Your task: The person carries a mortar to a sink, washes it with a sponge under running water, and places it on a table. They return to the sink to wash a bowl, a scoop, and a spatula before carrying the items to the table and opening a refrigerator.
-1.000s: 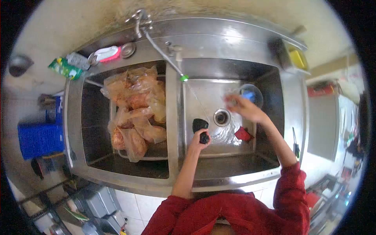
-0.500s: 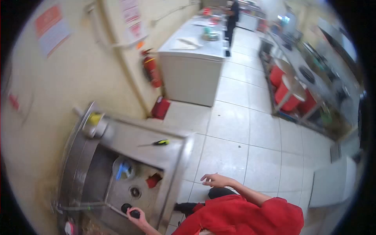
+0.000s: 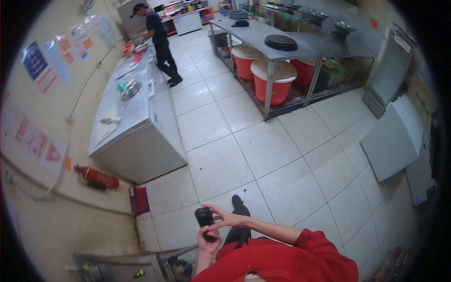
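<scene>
Head camera — the left hand [image 3: 206, 243] wraps a black cylindrical object [image 3: 203, 216] low, supporting it, as the half-open right hand [image 3: 227, 219] apparently steadies its side.

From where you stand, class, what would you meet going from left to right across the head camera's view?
Blue poster, fire extinguisher, dark red box on the floor, held black object, nearest red bucket, pale panel.
</scene>
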The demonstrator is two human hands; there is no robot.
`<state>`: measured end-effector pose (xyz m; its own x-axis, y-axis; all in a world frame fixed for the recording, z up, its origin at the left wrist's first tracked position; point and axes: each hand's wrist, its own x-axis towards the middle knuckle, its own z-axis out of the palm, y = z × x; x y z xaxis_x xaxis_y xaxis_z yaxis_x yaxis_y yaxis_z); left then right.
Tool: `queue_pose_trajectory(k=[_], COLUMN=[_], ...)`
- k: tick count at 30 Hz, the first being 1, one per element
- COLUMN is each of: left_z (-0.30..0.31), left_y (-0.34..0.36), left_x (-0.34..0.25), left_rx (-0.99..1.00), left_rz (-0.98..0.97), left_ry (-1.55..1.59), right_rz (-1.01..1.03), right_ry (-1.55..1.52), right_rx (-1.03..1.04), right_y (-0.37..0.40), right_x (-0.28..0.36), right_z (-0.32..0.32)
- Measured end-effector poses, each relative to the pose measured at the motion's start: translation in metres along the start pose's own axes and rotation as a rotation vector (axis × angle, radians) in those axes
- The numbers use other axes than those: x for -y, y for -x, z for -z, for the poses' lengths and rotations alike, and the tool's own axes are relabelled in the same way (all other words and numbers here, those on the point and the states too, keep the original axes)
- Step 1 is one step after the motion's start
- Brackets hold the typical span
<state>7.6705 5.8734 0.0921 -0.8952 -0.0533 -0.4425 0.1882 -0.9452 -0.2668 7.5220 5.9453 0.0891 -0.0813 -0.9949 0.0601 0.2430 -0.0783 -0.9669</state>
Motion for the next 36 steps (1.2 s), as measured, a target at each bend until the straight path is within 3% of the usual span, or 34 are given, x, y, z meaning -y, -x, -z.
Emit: queue_pose_trajectory(k=[1,3,5,7,11,12,15,16,19,21,23,26,31,33,36], left_z=[-0.015,-0.049,-0.092,-0.132,-0.245,-0.269,-0.307,-0.308,-0.225,-0.108,-0.060,-0.071,-0.117,-0.128,-0.138], left_y=[-0.041,-0.124,-0.209,-0.290,-0.420,-0.452,-0.538,-0.566,-0.646,-0.659,-0.604,-0.574,-0.609,-0.624,-0.642], left_x=[0.009,0.009,0.014,0.010,0.016,0.013,-0.011,-0.028,-0.122,-0.205,-0.223,-0.181,-0.088,-0.053,-0.012], left_rx=[0.067,0.073,0.011,0.006,0.279,0.361,0.349,0.343,-0.055,-0.433,-0.958,-1.408,-1.593,-1.606,-1.617], left_rz=[0.045,0.180,0.284,0.261,0.453,0.526,0.464,0.465,-0.064,-0.424,-0.562,-0.540,-0.494,-0.518,-0.537], left_ry=[0.015,-0.019,0.073,-0.220,-0.579,-0.708,-1.126,-1.126,-1.576,-1.368,-1.233,-1.021,-0.841,-0.795,-0.761], right_rz=[0.003,-0.242,-0.148,-0.133,0.062,0.185,0.281,0.238,0.135,0.057,-0.128,-0.302,-0.421,-0.527,-0.595], right_ry=[0.008,-0.498,-0.674,-0.649,-0.299,0.017,0.429,0.504,0.888,0.935,1.270,1.487,1.532,1.348,1.334], right_rx=[-0.022,-0.267,-0.407,-0.501,-0.778,-0.860,-0.977,-1.046,-1.241,-1.271,-1.352,-1.337,-1.306,-1.278,-1.316], right_y=[-0.003,-0.010,-0.029,-0.042,-0.079,-0.088,-0.099,-0.101,-0.106,-0.116,-0.134,-0.166,-0.192,-0.206,-0.209], right_x=[-0.003,0.022,0.023,0.052,0.129,0.142,0.227,0.252,0.299,0.338,0.378,0.427,0.431,0.438,0.429], right_z=[0.034,0.103,0.181,0.255,0.403,0.451,0.580,0.625,0.794,0.903,1.011,1.150,1.357,1.375,1.402])
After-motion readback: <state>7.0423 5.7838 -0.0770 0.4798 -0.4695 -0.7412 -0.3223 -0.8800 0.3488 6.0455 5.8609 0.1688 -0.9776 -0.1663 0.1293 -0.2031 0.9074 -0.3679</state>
